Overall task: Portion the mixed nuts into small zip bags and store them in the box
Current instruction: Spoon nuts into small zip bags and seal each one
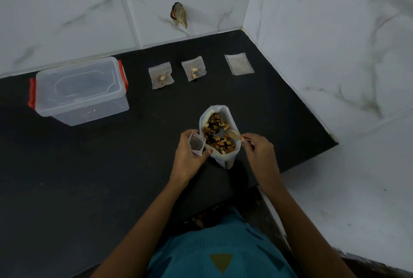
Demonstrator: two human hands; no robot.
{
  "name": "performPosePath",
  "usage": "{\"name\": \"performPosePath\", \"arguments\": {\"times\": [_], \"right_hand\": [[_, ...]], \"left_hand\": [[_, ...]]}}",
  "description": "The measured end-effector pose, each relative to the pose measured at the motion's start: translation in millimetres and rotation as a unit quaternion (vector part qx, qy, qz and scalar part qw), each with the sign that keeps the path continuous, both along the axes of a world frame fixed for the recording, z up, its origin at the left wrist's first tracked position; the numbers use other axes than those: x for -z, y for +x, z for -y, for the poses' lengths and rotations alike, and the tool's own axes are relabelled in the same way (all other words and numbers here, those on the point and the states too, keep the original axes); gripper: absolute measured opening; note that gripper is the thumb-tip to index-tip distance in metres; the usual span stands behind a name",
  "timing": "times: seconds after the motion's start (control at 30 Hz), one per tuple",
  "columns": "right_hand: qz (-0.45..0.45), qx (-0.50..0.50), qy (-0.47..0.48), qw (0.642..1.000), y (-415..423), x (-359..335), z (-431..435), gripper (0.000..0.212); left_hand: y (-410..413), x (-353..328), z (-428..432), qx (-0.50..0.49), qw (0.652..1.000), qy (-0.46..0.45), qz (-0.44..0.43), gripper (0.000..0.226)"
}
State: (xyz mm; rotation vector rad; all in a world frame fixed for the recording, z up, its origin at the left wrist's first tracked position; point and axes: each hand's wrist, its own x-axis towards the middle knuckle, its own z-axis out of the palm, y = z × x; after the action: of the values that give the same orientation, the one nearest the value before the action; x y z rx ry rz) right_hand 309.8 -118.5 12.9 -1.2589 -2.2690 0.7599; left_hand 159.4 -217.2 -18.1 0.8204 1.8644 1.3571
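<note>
Dimly, evenly lit, cool cast. Soft, slightly noisy. Brightest on the wall tiles [67,9] behind the tabletop [89,165], darkest on the tabletop itself. Bowed by wide-angle distortion beyond the tabletop's far edge.

This is looking like a home kitchen: a black stone desk [67,177] is running into a corner where white marble-veined wall tiles [67,9] are meeting, and a clear lidded food box [82,92] is sitting near its back edge beside small zip bags of nuts [161,77].
</note>
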Motion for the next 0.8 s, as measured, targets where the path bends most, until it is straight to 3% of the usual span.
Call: {"name": "performPosePath", "arguments": {"times": [0.33,0.6,0.8], "right_hand": [[-0.096,0.074,-0.157,0.98,-9.1,6.4,-0.9,0.018],[-0.21,0.173,-0.296,0.916,-18.8,13.1,-3.1,0.017],[-0.265,0.209,-0.335,0.879,-19.7,13.0,-4.1,0.016]], "left_hand": [[3.6,7.5,-1.3,0.01,1.0,-0.002,0.022,0.057],[1.6,10.1,-0.7,0.01,0.999,0.001,0.037,0.057],[-0.2,9.6,1.3,0.016,0.999,0.007,0.037,0.056]]}}
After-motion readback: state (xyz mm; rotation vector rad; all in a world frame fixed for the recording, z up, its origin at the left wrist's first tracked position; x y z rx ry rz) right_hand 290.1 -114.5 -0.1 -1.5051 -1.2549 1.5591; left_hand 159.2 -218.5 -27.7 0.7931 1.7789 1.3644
